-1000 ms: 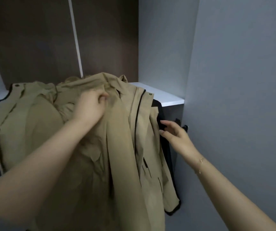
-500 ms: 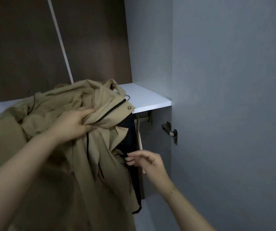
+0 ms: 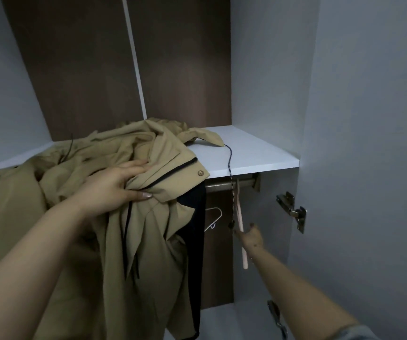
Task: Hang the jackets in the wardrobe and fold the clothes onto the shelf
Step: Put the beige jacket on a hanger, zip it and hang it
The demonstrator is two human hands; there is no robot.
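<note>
We're looking into the wardrobe, and the khaki jacket point(image 3: 128, 182) is heaped on the white shelf point(image 3: 251, 155), half of it spilling over the front edge and hanging down below. Our left hand point(image 3: 114, 187) holds the collar area just at that edge, thumb underneath and fingers laid over the fold beside the snap button. Down below the shelf, our right hand point(image 3: 252, 238) reaches toward the pink hanger point(image 3: 241, 231) dangling from the rail point(image 3: 231, 185); the fingers point away from us, so we cannot tell whether they have closed on it or only touch it.

This cloth looks soft, light and floppy, with no stiffness to hold a shape, so we judge the collar and shoulder seams the place to grip it; anywhere lower and it will simply slump. A black drawcord point(image 3: 230, 182) trails off the shelf edge and could snag on the rail.

A white hanger point(image 3: 213, 218) shows beneath the shelf, partly behind the jacket's dark lining. The rail's left run is covered by fabric, and the jacket's lower hem is cut off at the bottom.
</note>
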